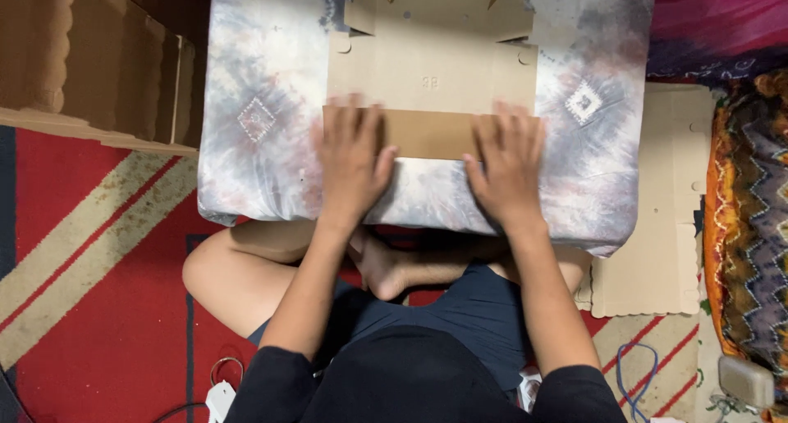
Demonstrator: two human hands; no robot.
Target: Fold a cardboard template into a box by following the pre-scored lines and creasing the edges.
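A flat cardboard box blank (432,70) lies on a low table covered with a grey tie-dye cloth (254,152). Its near flap (428,133) is folded over, showing a darker brown side. My left hand (351,156) presses flat on the left end of that flap, fingers spread. My right hand (507,162) presses flat on the right end in the same way. Neither hand grips anything. My crossed legs are under the table's near edge.
A stack of flat cardboard pieces (107,62) rests at the upper left on a red striped rug (90,292). More flat cardboard (657,226) lies to the right of the table. Patterned fabric (751,226) is at the far right. Cables (636,374) lie on the floor.
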